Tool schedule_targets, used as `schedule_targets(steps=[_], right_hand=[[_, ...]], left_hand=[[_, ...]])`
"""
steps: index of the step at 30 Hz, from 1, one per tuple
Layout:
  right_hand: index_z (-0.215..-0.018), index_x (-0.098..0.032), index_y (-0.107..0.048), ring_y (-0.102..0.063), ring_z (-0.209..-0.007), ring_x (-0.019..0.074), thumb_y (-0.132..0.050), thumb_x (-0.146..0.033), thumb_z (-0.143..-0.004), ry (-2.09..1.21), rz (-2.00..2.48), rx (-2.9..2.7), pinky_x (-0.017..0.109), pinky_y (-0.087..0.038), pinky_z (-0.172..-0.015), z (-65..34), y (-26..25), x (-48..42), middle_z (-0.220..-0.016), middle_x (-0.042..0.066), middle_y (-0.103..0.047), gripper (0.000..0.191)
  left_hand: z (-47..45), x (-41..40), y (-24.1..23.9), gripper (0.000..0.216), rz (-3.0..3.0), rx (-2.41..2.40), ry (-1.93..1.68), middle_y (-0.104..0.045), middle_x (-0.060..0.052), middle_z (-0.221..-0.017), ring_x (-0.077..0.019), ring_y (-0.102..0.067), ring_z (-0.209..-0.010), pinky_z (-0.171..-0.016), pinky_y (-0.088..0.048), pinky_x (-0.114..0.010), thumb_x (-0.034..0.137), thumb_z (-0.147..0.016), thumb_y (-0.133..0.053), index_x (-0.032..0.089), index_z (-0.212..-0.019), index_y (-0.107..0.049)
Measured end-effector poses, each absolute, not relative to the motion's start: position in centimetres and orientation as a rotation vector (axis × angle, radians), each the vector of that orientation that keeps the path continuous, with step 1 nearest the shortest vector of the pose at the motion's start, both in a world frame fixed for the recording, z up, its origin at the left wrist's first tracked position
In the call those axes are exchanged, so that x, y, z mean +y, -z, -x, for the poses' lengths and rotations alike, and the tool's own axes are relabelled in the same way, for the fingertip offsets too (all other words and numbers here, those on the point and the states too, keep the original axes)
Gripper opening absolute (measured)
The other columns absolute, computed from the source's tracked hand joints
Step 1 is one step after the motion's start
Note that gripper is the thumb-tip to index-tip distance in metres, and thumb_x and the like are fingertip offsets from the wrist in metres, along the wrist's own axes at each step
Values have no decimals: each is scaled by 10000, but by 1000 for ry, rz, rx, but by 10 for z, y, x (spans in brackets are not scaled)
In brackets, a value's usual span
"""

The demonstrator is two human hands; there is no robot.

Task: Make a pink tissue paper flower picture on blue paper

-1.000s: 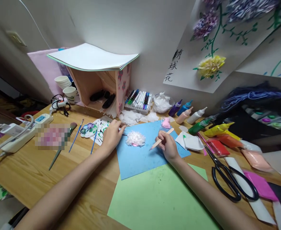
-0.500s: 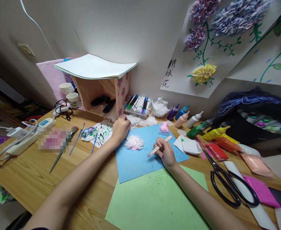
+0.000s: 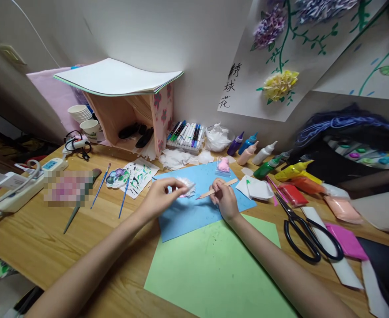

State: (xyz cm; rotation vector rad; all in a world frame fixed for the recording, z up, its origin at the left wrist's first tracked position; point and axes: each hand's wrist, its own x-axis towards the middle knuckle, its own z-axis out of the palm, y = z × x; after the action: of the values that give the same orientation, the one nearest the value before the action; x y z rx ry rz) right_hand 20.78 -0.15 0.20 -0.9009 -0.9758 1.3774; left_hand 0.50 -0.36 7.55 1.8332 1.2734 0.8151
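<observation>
A white tissue-paper flower (image 3: 186, 187) with a pink base lies on a blue paper sheet (image 3: 194, 214). My left hand (image 3: 161, 198) hovers just left of the flower, thumb and fingers pinched on a small piece of white tissue and partly hiding it. My right hand (image 3: 224, 201) rests on the blue sheet to the right, closed round a thin wooden stick (image 3: 214, 191) whose pointed tip aims at the flower's right side. A pile of white tissue pieces (image 3: 176, 158) lies behind the sheet.
A green sheet (image 3: 214, 269) lies in front. Black scissors (image 3: 308, 236), clay packets (image 3: 345, 234) and paint bottles (image 3: 263, 154) crowd the right. A marker tray (image 3: 186, 132) stands at the back; brushes (image 3: 100, 192), a paint-smeared paper (image 3: 136, 174) and a power strip (image 3: 25, 185) sit left.
My left hand reached back to the white tissue pile, then returned to the flower with its fingers pinched. My right hand kept the stick and shifted slightly toward the flower.
</observation>
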Motion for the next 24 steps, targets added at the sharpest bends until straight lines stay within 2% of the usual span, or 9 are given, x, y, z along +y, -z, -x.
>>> schedule_targets(steps=[6, 12, 16, 24], right_hand=[[-671, -203, -414, -388, -417, 96, -388, -353, -892, -1237, 875, -1160, 225, -276, -429, -204, -5, -15, -474, -46, -447, 268], [-728, -202, -483, -498, -576, 133, -331, -312, -941, -1071, 913, -1688, 274, -400, -568, -200, -6, -28, -625, 10, -550, 284], [-787, -200, -518, -520, -697, 146, -325, -231, -942, -812, 849, -2024, 290, -415, -674, -195, -10, -29, -727, 33, -563, 249], [-855, -205, -494, -502, -715, 156, -345, -185, -936, -612, 821, -2125, 293, -423, -693, -190, -9, -28, -751, 34, -566, 171]], left_hand=[[4, -28, -36, 162, -2115, 1353, -714, -663, -16, -843, -170, -559, -837, -758, -414, -304, 319, -851, -540, 206, -815, -651], [6, -25, -23, 183, -2344, 1488, -753, -624, -36, -864, -185, -522, -855, -749, -413, -318, 303, -891, -470, 198, -897, -619], [5, -23, -23, 171, -2394, 1524, -788, -608, -29, -851, -180, -516, -849, -751, -408, -310, 295, -896, -462, 194, -883, -598], [6, -22, -23, 146, -2365, 1538, -788, -592, -20, -849, -178, -514, -858, -765, -404, -306, 284, -893, -465, 198, -866, -580]])
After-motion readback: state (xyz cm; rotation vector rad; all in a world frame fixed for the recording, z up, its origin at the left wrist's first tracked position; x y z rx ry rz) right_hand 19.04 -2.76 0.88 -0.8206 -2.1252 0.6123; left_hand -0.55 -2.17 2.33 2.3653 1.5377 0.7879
